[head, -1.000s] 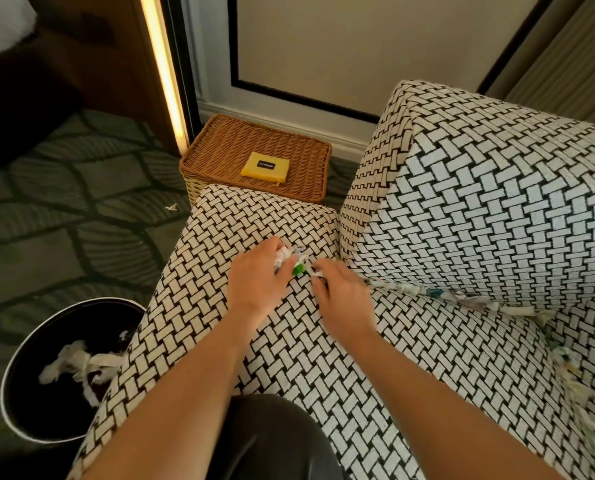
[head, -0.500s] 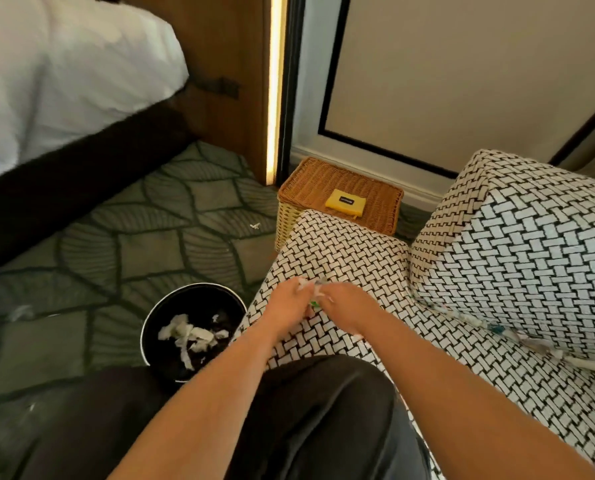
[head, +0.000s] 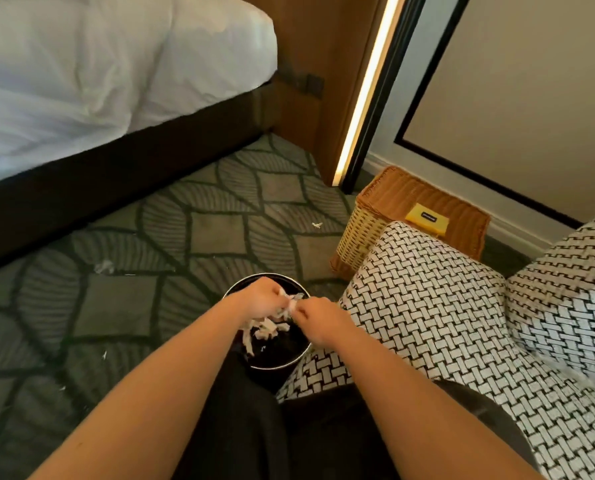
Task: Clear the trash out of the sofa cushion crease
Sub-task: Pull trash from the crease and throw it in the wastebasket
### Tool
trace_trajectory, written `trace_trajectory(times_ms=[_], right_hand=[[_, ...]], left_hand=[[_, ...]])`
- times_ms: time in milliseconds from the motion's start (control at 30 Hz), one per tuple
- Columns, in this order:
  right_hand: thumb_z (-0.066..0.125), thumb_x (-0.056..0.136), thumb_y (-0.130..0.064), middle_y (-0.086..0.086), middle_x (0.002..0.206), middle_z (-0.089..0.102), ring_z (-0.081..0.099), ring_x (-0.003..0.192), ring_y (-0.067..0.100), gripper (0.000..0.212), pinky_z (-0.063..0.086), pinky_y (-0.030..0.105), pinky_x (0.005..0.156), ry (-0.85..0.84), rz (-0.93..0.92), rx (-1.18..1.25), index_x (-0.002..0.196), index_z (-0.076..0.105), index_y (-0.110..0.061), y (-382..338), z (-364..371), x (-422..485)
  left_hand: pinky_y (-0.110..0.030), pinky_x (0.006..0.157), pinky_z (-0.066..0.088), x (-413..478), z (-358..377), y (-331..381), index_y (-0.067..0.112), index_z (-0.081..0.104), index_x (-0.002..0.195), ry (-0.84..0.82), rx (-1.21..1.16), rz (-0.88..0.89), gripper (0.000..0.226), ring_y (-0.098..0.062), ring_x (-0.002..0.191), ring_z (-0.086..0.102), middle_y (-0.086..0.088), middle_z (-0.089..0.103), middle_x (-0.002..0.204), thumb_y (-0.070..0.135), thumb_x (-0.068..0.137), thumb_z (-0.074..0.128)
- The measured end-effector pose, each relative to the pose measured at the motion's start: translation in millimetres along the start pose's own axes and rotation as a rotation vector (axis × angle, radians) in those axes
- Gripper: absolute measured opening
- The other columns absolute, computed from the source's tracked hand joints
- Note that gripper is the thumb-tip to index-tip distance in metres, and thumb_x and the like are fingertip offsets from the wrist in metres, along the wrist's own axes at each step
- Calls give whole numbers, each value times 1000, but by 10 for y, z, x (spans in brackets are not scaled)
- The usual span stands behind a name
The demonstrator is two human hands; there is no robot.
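Note:
Both my hands hover over a round black bin [head: 282, 362] on the carpet beside the sofa. My left hand [head: 259, 299] grips a wad of white paper scraps [head: 287, 301], fingers curled round it. My right hand [head: 318, 317] pinches the same wad from the right. More white scraps [head: 266, 329] lie inside the bin below the hands. The black-and-white woven sofa seat [head: 427, 306] lies to the right, with its back cushion [head: 573, 296] at the far right. The crease between them is blurred at the frame's right edge.
A wicker basket [head: 386, 209] with a yellow card [head: 427, 220] on its lid stands behind the sofa seat. A bed [head: 81, 81] with white bedding fills the upper left. Small white scraps [head: 104, 267] lie on the patterned green carpet [head: 185, 220]. My dark trousers fill the bottom centre.
My hands have carried the gathered scraps left, off the sofa seat, to above the bin. The view has swung left with them, away from the crease.

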State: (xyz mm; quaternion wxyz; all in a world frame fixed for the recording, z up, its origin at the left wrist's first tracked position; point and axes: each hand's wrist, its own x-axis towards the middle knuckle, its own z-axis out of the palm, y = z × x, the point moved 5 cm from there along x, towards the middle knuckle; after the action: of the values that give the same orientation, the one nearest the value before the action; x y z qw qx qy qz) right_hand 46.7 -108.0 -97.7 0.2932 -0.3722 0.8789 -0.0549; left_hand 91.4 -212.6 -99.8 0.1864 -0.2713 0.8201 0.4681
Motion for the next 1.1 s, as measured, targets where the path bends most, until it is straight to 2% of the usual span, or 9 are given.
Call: trace_trajectory(times_ms=[133,333,400,467,567,667,833,933,1100], right_hand=[[44,91,-17,4,76,52,53,79,27,35,37,31,65,49,30,73,57,38,-24,-15,174,213],[47,87,-10,19,80,62,58,83,36,23,45,37,68,88,138,360,72,59,3,30,401,572],[49,89,-12,20,87,66,61,85,35,23,48,39,75,126,178,478,83,64,4,64,461,646],[49,91,-12,13,94,67,63,91,29,19,48,32,75,140,202,560,89,66,-7,74,507,701],[44,94,-13,8,115,62,56,107,22,27,35,20,74,149,221,556,114,62,-9,88,506,739],[38,96,-12,8,126,57,50,117,23,32,37,22,87,154,231,518,122,58,-8,114,488,726],[38,95,-9,8,118,60,53,109,21,29,36,20,81,214,216,513,113,61,-9,95,384,592],[40,95,-10,7,113,62,56,103,21,27,39,23,80,224,149,445,112,62,-10,50,266,444],[43,94,-12,8,113,63,57,104,22,26,46,34,90,210,60,275,111,63,-11,53,-20,170]], left_hand=[[-27,53,36,181,76,-436,14,43,54,58,-13,-73,34,-17,55,45,-4,46,55,12,87,51],[-25,57,38,434,24,-602,16,46,58,122,-23,-139,31,-24,71,58,-6,56,64,15,88,50],[-25,65,41,501,22,-641,13,56,70,104,2,-148,19,-30,91,62,-15,66,88,13,88,49],[-30,75,44,558,-6,-652,7,63,97,106,39,-138,18,-31,104,58,-17,63,110,12,89,48],[-31,92,40,626,-1,-686,6,51,127,72,67,-132,36,-29,118,49,-15,52,130,19,93,48],[-32,102,34,625,17,-727,7,37,139,26,106,-153,48,-28,129,41,-13,41,143,25,95,46],[-31,91,42,521,3,-711,6,58,113,42,82,-128,25,-29,112,54,-15,59,119,22,95,48],[-28,80,40,387,30,-599,11,57,93,52,117,-61,15,-25,99,56,-11,61,100,20,96,46],[-34,81,44,140,67,-314,7,61,106,126,219,76,28,-23,95,58,-9,64,102,27,96,43]])
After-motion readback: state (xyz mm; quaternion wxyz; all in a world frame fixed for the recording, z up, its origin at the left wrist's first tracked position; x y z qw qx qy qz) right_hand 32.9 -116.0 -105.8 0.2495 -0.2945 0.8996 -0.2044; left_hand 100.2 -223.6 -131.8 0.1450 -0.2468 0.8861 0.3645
